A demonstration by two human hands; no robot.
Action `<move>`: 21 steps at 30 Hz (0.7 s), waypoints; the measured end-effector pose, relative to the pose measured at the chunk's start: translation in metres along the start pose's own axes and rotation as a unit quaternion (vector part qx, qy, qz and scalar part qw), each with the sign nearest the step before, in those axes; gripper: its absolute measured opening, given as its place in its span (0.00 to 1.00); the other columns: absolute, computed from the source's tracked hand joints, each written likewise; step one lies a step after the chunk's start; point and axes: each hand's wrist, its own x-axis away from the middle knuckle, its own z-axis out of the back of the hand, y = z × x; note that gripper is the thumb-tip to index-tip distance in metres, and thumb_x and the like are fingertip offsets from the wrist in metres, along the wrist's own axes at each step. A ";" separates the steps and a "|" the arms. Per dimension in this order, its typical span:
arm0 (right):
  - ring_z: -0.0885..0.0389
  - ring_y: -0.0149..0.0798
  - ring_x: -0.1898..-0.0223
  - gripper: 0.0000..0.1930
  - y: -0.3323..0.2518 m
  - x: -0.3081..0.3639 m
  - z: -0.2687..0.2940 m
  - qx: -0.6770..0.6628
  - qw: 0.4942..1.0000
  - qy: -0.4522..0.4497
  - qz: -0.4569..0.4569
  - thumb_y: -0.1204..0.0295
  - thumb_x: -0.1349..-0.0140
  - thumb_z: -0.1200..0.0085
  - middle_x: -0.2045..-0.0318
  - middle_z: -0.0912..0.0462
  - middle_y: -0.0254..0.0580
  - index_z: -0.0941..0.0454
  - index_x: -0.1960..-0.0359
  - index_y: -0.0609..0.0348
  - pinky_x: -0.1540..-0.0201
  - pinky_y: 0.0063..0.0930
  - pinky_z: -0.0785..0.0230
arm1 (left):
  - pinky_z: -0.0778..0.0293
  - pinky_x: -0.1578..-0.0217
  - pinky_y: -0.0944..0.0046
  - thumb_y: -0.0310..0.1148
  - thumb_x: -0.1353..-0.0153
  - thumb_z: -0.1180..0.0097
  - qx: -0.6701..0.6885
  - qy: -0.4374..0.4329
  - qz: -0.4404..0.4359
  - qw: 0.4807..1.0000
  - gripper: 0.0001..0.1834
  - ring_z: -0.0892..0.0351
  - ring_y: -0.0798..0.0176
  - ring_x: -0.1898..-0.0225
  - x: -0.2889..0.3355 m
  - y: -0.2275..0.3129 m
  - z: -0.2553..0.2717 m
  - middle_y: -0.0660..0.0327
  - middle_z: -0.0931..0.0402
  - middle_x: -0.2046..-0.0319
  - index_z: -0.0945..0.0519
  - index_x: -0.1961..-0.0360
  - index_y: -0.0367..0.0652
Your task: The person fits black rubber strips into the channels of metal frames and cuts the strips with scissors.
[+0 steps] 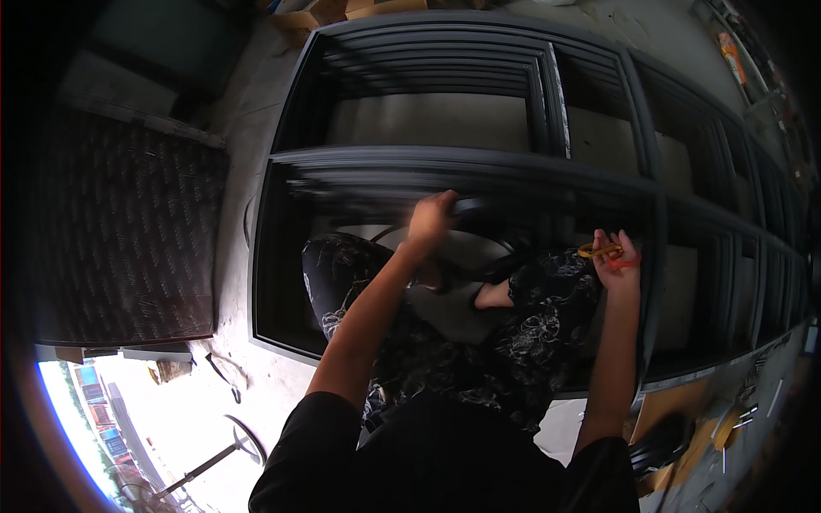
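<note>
Grey frames (462, 158), yellow loop (610, 250)
The dark frames lie flat, stacked, divided by bars; the small loop is held toward the right.

Panel (128, 222) left of frames (466, 156), boxes (297, 27) beyond

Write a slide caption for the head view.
Blurred left hand at stacked dark-grey rectangular frames; right hand loosely open, with a yellow loop and a red band on it.

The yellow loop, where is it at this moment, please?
In the head view, the yellow loop is right of centre, at the person's right hand, just above and left of the red band near the wrist.
</note>
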 end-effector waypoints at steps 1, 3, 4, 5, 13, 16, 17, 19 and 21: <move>0.19 0.44 0.55 0.20 -0.004 0.004 0.013 0.019 0.999 -0.026 0.010 0.63 0.34 0.45 0.55 0.21 0.51 0.33 0.47 0.63 0.53 0.33 0.23 | 0.27 0.52 0.52 0.31 0.54 0.35 -0.024 -0.021 0.004 0.999 0.23 0.23 0.44 0.55 -0.011 -0.007 -0.017 0.52 0.22 0.60 0.25 0.53 0.42; 0.19 0.40 0.54 0.18 -0.023 -0.013 0.072 0.060 0.985 -0.160 0.038 0.65 0.36 0.42 0.55 0.19 0.43 0.29 0.48 0.57 0.56 0.33 0.22 | 0.28 0.49 0.51 0.34 0.52 0.34 -0.045 -0.068 0.035 0.996 0.26 0.25 0.44 0.51 -0.027 -0.003 -0.051 0.52 0.24 0.54 0.25 0.50 0.45; 0.19 0.39 0.54 0.19 -0.028 -0.006 0.082 0.111 0.984 -0.122 0.065 0.65 0.36 0.42 0.56 0.19 0.42 0.29 0.47 0.57 0.57 0.32 0.23 | 0.28 0.49 0.51 0.34 0.52 0.34 -0.045 -0.074 0.035 0.996 0.26 0.25 0.44 0.51 -0.028 -0.002 -0.065 0.52 0.24 0.54 0.25 0.50 0.45; 0.19 0.38 0.54 0.20 -0.032 -0.001 0.090 0.161 0.979 -0.084 0.090 0.66 0.36 0.42 0.57 0.19 0.42 0.28 0.46 0.57 0.57 0.31 0.23 | 0.29 0.48 0.51 0.35 0.52 0.34 -0.065 -0.074 0.069 0.993 0.28 0.27 0.44 0.48 -0.025 -0.002 -0.079 0.51 0.26 0.52 0.26 0.47 0.46; 0.20 0.51 0.57 0.26 -0.055 -0.042 0.157 0.778 0.573 0.122 0.227 0.67 0.36 0.43 0.56 0.19 0.53 0.32 0.38 0.63 0.56 0.42 0.27 | 0.27 0.53 0.52 0.41 0.46 0.36 -0.021 -0.023 0.028 0.999 0.26 0.24 0.45 0.54 0.054 0.009 -0.119 0.51 0.24 0.56 0.24 0.48 0.43; 0.21 0.54 0.56 0.24 -0.045 -0.093 0.192 0.824 0.478 0.083 0.294 0.66 0.36 0.44 0.57 0.19 0.55 0.30 0.41 0.63 0.56 0.45 0.28 | 0.25 0.57 0.54 0.40 0.44 0.37 0.056 -0.115 0.045 0.991 0.20 0.21 0.47 0.59 0.077 -0.010 -0.131 0.53 0.21 0.62 0.22 0.53 0.42; 0.21 0.54 0.55 0.24 -0.041 -0.103 0.194 0.844 0.429 0.061 0.315 0.65 0.36 0.44 0.57 0.19 0.54 0.30 0.41 0.63 0.56 0.46 0.28 | 0.25 0.58 0.56 0.39 0.42 0.37 0.095 -0.118 0.056 0.987 0.18 0.20 0.52 0.61 0.083 -0.008 -0.134 0.55 0.21 0.64 0.21 0.54 0.41; 0.21 0.57 0.57 0.22 -0.034 -0.121 0.196 0.839 0.451 0.049 0.301 0.66 0.38 0.43 0.58 0.19 0.55 0.29 0.43 0.58 0.56 0.47 0.28 | 0.25 0.60 0.59 0.38 0.40 0.38 0.128 -0.119 0.068 0.982 0.16 0.20 0.56 0.63 0.081 0.016 -0.124 0.56 0.20 0.66 0.21 0.56 0.40; 0.21 0.59 0.56 0.22 -0.023 -0.127 0.185 0.880 0.408 0.062 0.234 0.64 0.39 0.42 0.57 0.19 0.54 0.28 0.44 0.51 0.57 0.48 0.28 | 0.26 0.62 0.65 0.36 0.37 0.40 0.222 -0.147 0.066 0.961 0.14 0.21 0.67 0.63 0.072 0.040 -0.112 0.60 0.20 0.65 0.22 0.54 0.39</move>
